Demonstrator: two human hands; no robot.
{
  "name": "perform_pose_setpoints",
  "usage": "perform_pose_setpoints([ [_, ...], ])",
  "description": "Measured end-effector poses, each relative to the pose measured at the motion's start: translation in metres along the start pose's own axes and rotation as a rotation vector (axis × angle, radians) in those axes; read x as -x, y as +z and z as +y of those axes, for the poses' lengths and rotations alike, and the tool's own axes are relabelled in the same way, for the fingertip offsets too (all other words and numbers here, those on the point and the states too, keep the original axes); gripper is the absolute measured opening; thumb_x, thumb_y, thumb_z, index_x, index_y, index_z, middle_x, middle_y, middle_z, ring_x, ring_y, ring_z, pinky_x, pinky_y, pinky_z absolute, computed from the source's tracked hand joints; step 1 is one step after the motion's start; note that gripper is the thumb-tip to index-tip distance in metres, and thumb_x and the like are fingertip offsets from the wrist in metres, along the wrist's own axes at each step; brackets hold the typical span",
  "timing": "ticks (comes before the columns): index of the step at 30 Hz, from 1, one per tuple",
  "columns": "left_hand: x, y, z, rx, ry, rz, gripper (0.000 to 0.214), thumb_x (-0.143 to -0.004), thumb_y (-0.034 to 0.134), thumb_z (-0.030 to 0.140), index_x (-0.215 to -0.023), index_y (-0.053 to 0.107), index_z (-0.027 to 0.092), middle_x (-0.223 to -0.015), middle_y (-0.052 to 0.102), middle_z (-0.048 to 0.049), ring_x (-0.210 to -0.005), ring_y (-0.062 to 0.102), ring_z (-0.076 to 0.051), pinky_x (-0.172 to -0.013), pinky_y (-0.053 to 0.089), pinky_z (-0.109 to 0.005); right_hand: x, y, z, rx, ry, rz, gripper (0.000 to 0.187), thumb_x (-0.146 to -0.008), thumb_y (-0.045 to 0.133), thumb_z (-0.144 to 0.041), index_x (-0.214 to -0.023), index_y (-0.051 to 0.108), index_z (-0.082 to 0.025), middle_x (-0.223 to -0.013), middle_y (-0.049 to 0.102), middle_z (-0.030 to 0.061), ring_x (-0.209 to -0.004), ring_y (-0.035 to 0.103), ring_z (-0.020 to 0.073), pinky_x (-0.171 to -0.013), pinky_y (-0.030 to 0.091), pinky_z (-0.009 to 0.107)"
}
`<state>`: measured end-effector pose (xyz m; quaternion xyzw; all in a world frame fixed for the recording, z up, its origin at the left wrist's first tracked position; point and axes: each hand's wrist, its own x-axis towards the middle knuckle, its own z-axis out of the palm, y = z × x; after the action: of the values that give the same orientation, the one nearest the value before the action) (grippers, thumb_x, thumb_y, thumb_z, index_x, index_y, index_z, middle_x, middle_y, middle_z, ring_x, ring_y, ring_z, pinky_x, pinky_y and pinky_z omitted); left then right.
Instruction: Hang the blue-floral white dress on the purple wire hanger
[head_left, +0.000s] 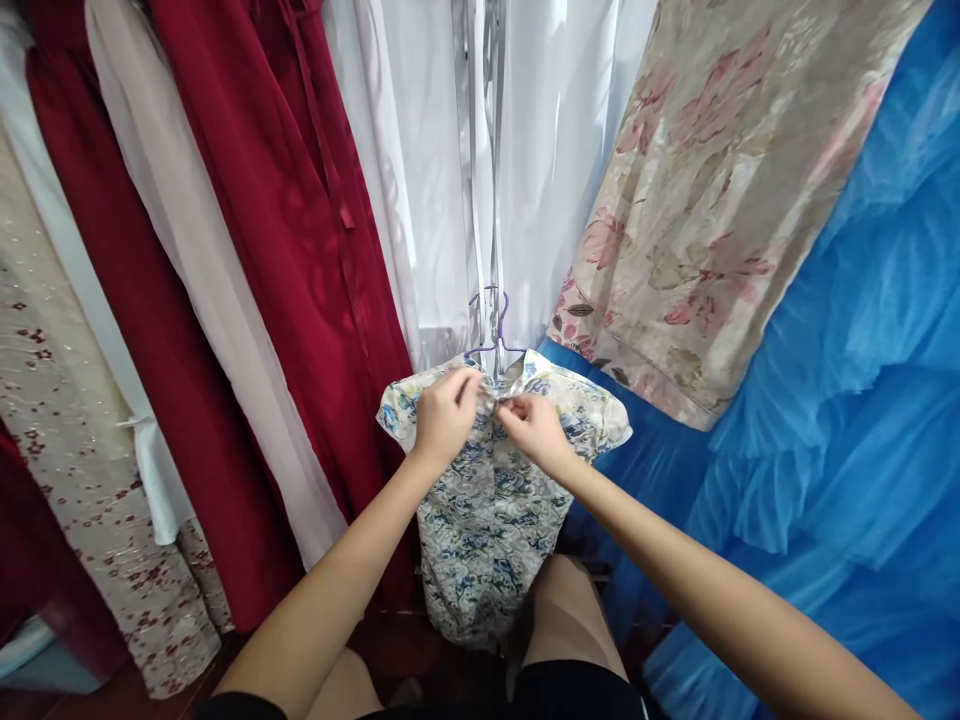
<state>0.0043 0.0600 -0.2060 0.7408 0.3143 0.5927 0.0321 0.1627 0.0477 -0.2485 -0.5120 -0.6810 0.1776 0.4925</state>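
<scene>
A floral dress with short sleeves, patterned in blue, green and cream, hangs in front of me on a purple hanger. My left hand is closed, its fingers pinching the dress at the left of the neckline. Just across from it, my right hand pinches the other side of the neck opening. The two hands are close together at the top centre of the dress. What exactly lies between the fingertips, fabric edge or fastening, is too small to make out.
White garments with dangling ribbons hang behind the dress. Dark red gowns hang to the left. A pink-flowered beige garment and a ruffled blue tulle gown hang on the right. A light-coloured bin stands at lower left.
</scene>
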Motion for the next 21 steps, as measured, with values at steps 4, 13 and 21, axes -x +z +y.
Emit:
perform_pose_setpoints([
  [4,-0.006,-0.041,-0.055,0.303,-0.375,0.566,0.022,-0.095,0.054,0.036,-0.086,0.061,0.017,-0.075,0.059,0.0005,-0.07,0.057,-0.012,-0.069,0.043,-0.023,0.023,0.024,0.012,0.101,-0.034,-0.104,0.02,-0.075,0.058,-0.019,-0.056,0.051,-0.02,-0.052,0.053,-0.0014,-0.051,0.043,0.0119,-0.053,0.025,0.026],
  [13,0.042,-0.041,-0.12,0.433,-0.766,0.614,0.03,-0.089,0.057,0.028,-0.062,0.048,0.017,-0.06,0.051,0.0021,-0.059,0.055,-0.013,-0.065,0.045,-0.026,0.06,-0.006,0.024,0.277,0.041,-0.27,0.016,-0.073,0.059,-0.02,-0.058,0.053,-0.02,-0.054,0.058,-0.0006,-0.051,0.048,0.0131,-0.051,0.024,0.026],
  [21,0.017,-0.042,-0.119,0.386,-0.577,0.642,0.015,-0.093,0.06,0.03,-0.087,0.065,0.017,-0.085,0.061,0.0,-0.083,0.055,-0.012,-0.081,0.044,-0.019,0.077,-0.013,0.03,0.168,-0.013,-0.356,0.015,-0.076,0.055,-0.016,-0.062,0.056,-0.02,-0.054,0.055,-0.0031,-0.051,0.048,0.0118,-0.051,0.026,0.024],
])
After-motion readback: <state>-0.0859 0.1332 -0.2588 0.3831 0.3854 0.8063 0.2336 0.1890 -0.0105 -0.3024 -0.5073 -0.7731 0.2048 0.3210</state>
